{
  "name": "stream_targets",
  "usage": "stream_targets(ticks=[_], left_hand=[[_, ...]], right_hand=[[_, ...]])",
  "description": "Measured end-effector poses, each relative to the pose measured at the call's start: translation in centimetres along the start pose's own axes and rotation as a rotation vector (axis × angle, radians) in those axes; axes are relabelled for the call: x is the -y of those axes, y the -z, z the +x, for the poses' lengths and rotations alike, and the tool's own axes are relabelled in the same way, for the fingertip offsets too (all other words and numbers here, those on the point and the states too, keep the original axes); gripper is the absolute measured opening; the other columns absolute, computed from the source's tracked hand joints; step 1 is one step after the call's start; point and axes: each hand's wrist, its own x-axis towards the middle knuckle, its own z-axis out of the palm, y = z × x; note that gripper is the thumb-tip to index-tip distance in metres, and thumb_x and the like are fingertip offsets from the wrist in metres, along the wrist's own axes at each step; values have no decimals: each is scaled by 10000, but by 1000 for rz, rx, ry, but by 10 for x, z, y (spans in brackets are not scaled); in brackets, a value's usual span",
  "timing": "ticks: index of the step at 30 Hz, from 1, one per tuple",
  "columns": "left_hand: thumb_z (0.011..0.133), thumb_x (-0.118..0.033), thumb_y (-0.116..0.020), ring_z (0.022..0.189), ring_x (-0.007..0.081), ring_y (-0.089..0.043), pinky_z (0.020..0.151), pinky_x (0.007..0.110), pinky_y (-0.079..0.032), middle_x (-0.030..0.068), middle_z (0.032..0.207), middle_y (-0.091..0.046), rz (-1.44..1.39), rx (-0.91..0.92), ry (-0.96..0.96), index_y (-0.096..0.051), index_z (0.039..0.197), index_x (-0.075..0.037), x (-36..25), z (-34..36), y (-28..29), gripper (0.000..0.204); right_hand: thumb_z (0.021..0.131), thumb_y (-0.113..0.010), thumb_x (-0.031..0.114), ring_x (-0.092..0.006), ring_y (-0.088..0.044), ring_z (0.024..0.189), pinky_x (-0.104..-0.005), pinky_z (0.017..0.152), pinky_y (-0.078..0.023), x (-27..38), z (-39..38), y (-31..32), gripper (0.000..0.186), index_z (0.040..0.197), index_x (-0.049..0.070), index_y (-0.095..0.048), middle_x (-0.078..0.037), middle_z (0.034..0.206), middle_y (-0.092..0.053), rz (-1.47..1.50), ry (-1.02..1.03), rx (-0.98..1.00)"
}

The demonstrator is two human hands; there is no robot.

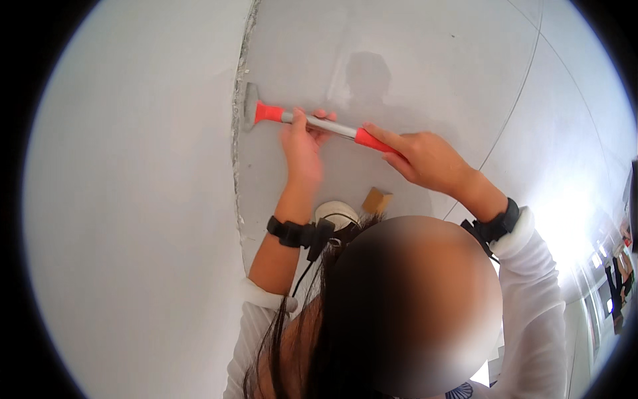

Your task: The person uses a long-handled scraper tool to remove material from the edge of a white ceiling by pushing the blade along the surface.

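Observation:
A long scraper [319, 125], with a silver shaft and two red grip sections, lies crosswise in both hands. My left hand [303, 146], slightly blurred, holds the shaft just behind the front red section, thumb over it and fingers curled beyond. My right hand [425, 159] grips the red rear handle, index finger along it. The grey blade head [250, 106] is just right of a rough, crumbly seam [236, 153] running along the edge of the pale left-hand surface [133, 173]; whether it touches cannot be told.
A small tan block [377, 201] sits on the grey floor [432, 66] beside a white shoe [335, 211]. Thin lines cross the floor at the right. My hair and blurred head fill the lower middle. Small, unclear figures [619, 279] appear at the far right edge, beside bright glare.

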Motion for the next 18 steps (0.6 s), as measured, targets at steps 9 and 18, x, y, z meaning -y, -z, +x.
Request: stream_targets(ticks=[9, 18], left_hand=[[1092, -239, -392, 1103, 307, -669, 917, 438, -578, 182, 1131, -661, -7, -66, 73, -482, 1142, -41, -17, -12, -2, 223], [1088, -250, -402, 1099, 312, -682, 918, 435, -577, 184, 1127, -681, -11, -84, 208, -498, 1128, -47, 1, -20, -8, 228]], right_hand=[[965, -592, 219, -380, -626, 694, -473, 639, -492, 1, 11, 9, 520, 1471, 178, -478, -161, 771, -660, 6, -24, 83], [956, -593, 202, -382, -629, 690, -483, 638, -496, -11, 18, 8, 531, 1474, 221, -476, -159, 777, -667, -1, 16, 64]])
